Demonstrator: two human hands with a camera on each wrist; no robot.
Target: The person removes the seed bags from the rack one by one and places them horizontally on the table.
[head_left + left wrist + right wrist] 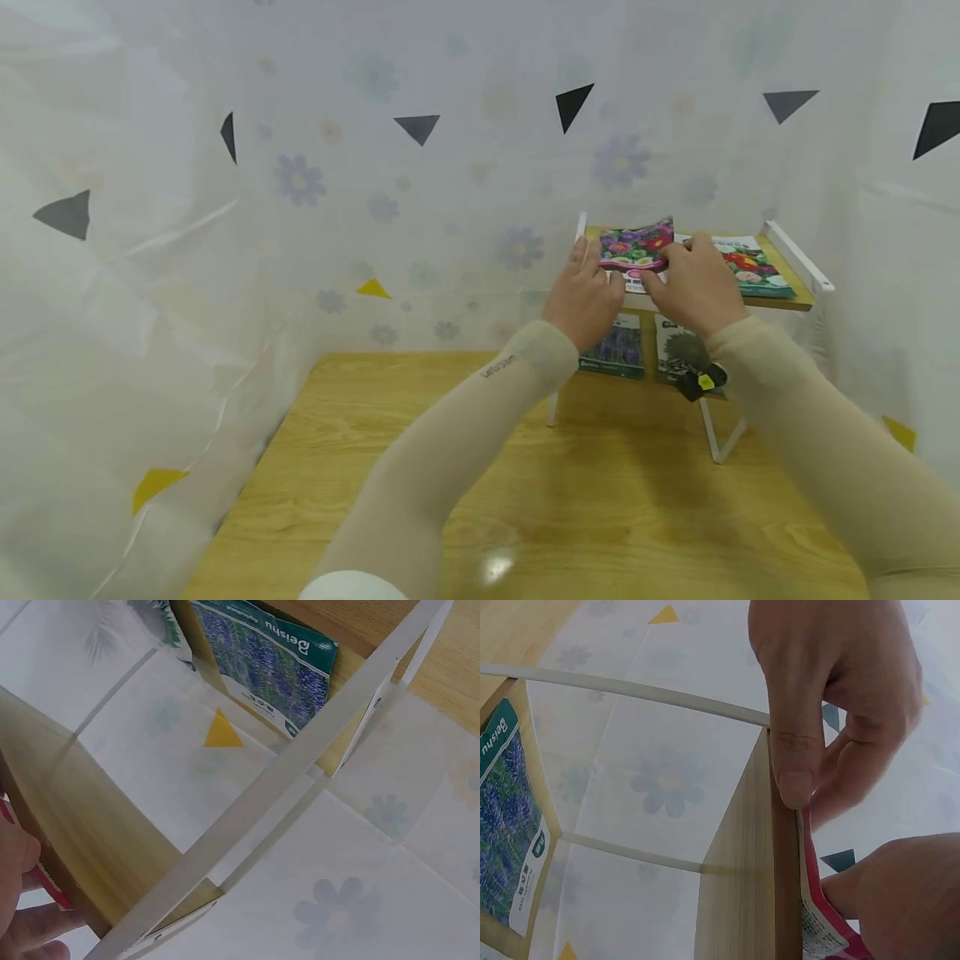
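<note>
A flower seed packet (637,246), showing purple and red blooms with a pink band, sits on the upper board of a small rack, its right far corner raised. My right hand (697,283) pinches its right side between thumb and fingers. At the left front corner, my left hand (585,296) touches the packet with its thumb, the fingers extended toward the rack's left end. From below, the right wrist view shows the left thumb (795,787) at the packet's pink edge (817,900). My right hand (911,900) partly covers that packet there.
Another flower packet (750,267) lies at the right of the upper board. On the lower shelf rest a lavender packet (262,664) and a packet with a rounded plant (678,346). White rails (798,254) bound the rack, which stands on a wooden table (525,500) before a patterned curtain (450,192).
</note>
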